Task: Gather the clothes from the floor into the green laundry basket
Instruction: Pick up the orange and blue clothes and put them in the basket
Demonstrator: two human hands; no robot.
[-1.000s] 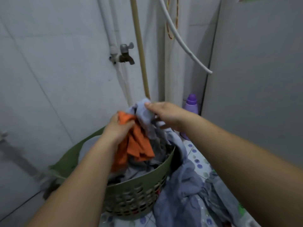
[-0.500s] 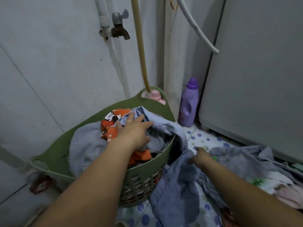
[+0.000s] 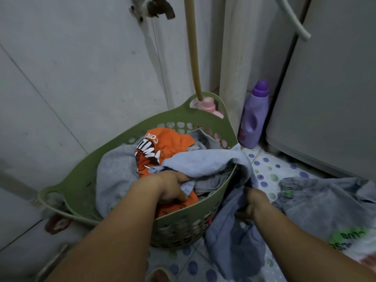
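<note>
The green laundry basket stands on the floor against the wall, filled with an orange printed shirt and grey clothes. A light blue garment lies across the basket's right rim, and its lower part hangs down to the floor. My left hand is inside the basket, fingers curled into the blue cloth. My right hand grips the hanging part of the same garment just outside the rim. More grey clothes and a white piece with green print lie on the floor at the right.
A purple detergent bottle stands in the corner, a pink bottle behind the basket's handle. A tan hose hangs from above. A grey appliance fills the right side. A tap juts from the tiled wall.
My left hand has sunk deeper into the basket with the blue cloth. My right hand dropped from above the basket to the hanging part outside the rim and took hold of it.
</note>
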